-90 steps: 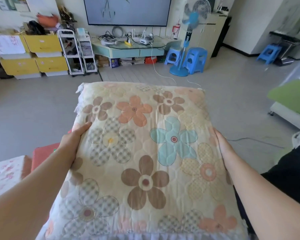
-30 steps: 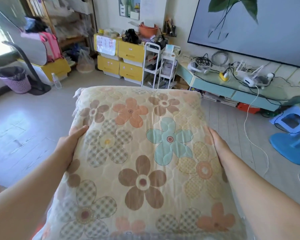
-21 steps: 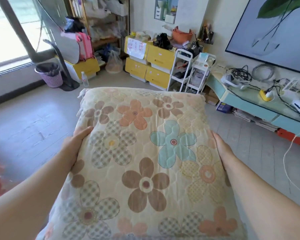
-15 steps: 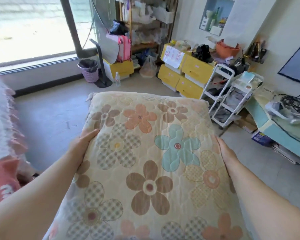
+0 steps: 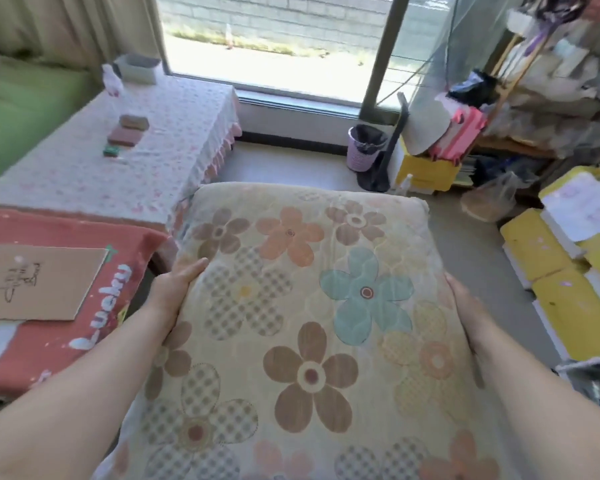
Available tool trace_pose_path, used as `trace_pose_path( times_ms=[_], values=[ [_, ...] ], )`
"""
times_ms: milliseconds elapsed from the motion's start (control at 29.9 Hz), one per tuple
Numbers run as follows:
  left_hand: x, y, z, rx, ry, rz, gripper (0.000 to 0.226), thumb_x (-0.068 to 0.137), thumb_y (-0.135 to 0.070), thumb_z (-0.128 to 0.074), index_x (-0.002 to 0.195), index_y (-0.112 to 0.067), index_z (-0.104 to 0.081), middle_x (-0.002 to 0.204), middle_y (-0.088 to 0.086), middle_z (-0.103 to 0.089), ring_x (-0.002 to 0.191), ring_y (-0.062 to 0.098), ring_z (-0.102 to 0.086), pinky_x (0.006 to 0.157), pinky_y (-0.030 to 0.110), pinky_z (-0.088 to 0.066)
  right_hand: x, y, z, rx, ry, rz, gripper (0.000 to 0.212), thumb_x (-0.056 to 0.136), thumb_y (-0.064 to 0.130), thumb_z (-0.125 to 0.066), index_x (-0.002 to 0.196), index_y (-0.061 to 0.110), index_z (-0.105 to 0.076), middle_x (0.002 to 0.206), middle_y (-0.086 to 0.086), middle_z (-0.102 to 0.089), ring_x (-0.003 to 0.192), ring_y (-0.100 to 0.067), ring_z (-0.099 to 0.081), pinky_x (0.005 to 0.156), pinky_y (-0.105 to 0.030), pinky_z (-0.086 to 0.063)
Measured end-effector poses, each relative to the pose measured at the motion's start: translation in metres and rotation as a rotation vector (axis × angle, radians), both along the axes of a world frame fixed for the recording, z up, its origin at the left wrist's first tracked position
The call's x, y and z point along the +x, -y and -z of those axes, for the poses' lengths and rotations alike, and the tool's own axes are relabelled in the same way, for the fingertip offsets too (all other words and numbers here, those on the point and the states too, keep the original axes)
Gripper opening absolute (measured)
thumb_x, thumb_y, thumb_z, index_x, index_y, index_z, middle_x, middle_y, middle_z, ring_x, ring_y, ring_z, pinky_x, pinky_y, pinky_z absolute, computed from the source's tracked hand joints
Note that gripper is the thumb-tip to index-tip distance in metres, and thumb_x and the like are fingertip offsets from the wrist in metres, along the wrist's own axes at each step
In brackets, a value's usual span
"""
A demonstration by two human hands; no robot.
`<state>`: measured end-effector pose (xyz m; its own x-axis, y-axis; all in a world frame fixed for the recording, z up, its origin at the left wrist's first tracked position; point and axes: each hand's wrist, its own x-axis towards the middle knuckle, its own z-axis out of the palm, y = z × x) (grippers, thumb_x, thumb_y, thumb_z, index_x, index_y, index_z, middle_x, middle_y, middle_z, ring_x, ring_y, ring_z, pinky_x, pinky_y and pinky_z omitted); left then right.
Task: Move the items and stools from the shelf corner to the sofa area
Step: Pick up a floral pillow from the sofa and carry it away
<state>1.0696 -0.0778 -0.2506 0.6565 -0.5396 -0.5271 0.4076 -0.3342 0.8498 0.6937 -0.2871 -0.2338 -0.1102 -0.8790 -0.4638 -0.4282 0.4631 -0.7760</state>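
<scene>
A large quilted cushion (image 5: 309,323) with brown, orange and teal flowers fills the middle of the view, held out flat in front of me. My left hand (image 5: 175,289) grips its left edge and my right hand (image 5: 465,306) grips its right edge. The green sofa (image 5: 18,109) shows at the far left, behind a low table (image 5: 94,168) under a pink-patterned cloth. The cluttered shelf (image 5: 551,81) stands at the upper right by the window.
A red "Lucky" mat (image 5: 84,323) with a cardboard sheet (image 5: 39,282) lies at the left. Small boxes sit on the cloth. A purple bin (image 5: 364,147), a black stand, yellow drawers (image 5: 568,282) and a plastic bag line the right. Bare grey floor lies ahead.
The view has swung left from the TV wall and yellow drawers to the window, low table and sofa. Both hands keep the same grip on the cushion.
</scene>
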Motion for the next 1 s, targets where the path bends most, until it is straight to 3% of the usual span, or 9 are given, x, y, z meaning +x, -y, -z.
trace_pose_path(
  times_ms=[134,268,334,502,602,702,803,903,1003],
  values=[
    [0.035,0.003,0.016,-0.013,0.058,-0.215,0.017,0.079,-0.032,-0.071,0.091,-0.020,-0.069,0.093,0.004,-0.070,0.084,0.022,-0.065,0.086,0.035,-0.050,0.086,0.067,0.014,0.091,0.018,-0.201,0.068,0.068,0.068,-0.057,0.112,0.017,-0.069,0.113,-0.004,-0.066,0.103,-0.023,-0.063,0.076,-0.033,-0.050],
    [0.047,-0.002,0.021,-0.001,0.042,-0.408,0.011,0.083,-0.024,-0.068,0.093,-0.018,-0.066,0.088,0.002,-0.068,0.074,0.014,-0.062,0.069,0.028,-0.049,0.125,0.180,0.089,0.120,0.025,-0.399,0.092,0.041,0.082,-0.069,0.115,0.027,-0.066,0.124,-0.004,-0.064,0.102,-0.026,-0.067,0.090,-0.049,-0.051],
    [0.053,-0.008,0.023,0.016,0.051,-0.523,0.021,0.083,-0.025,-0.069,0.102,-0.017,-0.066,0.099,0.006,-0.068,0.083,0.019,-0.064,0.075,0.030,-0.048,0.173,0.210,0.098,0.216,0.042,-0.474,0.092,0.040,0.081,-0.070,0.116,0.028,-0.065,0.121,-0.003,-0.065,0.101,-0.027,-0.067,0.091,-0.051,-0.051],
    [0.046,-0.030,0.028,0.084,0.006,-0.772,0.036,0.079,-0.028,-0.073,0.110,-0.012,-0.063,0.107,0.009,-0.065,0.095,0.024,-0.061,0.087,0.032,-0.044,0.271,0.174,0.053,0.241,0.017,-0.653,0.074,0.050,0.071,-0.068,0.104,0.022,-0.072,0.107,-0.006,-0.071,0.095,-0.028,-0.067,0.094,-0.047,-0.050],
    [0.028,-0.033,0.037,0.116,0.033,-0.954,0.041,0.082,-0.020,-0.070,0.119,-0.005,-0.062,0.109,0.007,-0.062,0.097,0.019,-0.058,0.085,0.026,-0.040,0.323,0.174,0.054,0.218,-0.037,-0.831,0.065,0.075,0.058,-0.060,0.119,0.010,-0.064,0.106,-0.010,-0.064,0.093,-0.026,-0.061,0.087,-0.037,-0.047],
    [0.002,-0.039,0.049,0.209,-0.007,-1.129,0.048,0.078,-0.027,-0.074,0.118,-0.003,-0.063,0.108,0.010,-0.064,0.097,0.020,-0.059,0.086,0.028,-0.042,0.368,0.173,0.068,0.216,-0.065,-0.990,0.059,0.087,0.047,-0.054,0.127,0.004,-0.055,0.114,-0.014,-0.057,0.098,-0.027,-0.055,0.080,-0.034,-0.040],
    [-0.024,-0.043,0.067,0.232,-0.061,-1.279,0.058,0.071,-0.036,-0.077,0.119,-0.007,-0.064,0.115,0.012,-0.067,0.098,0.021,-0.063,0.090,0.030,-0.046,0.405,0.174,0.084,0.283,-0.142,-1.153,0.064,0.080,0.058,-0.054,0.120,0.008,-0.060,0.109,-0.010,-0.061,0.093,-0.025,-0.056,0.079,-0.035,-0.044],
    [-0.043,-0.043,0.089,0.244,-0.140,-1.358,0.085,0.047,-0.053,-0.079,0.120,-0.012,-0.064,0.111,0.008,-0.069,0.097,0.023,-0.066,0.090,0.033,-0.048,0.434,0.181,0.114,0.315,-0.211,-1.264,0.087,0.053,0.076,-0.055,0.112,0.013,-0.066,0.105,-0.010,-0.069,0.095,-0.028,-0.065,0.089,-0.042,-0.052],
    [-0.057,-0.038,0.122,0.242,-0.201,-1.422,0.085,0.044,-0.054,-0.079,0.118,-0.014,-0.065,0.106,0.006,-0.070,0.095,0.024,-0.067,0.091,0.037,-0.050,0.456,0.174,0.134,0.297,-0.266,-1.357,0.069,0.068,0.068,-0.054,0.107,0.013,-0.065,0.101,-0.008,-0.067,0.095,-0.028,-0.063,0.089,-0.041,-0.050]
  ],
)
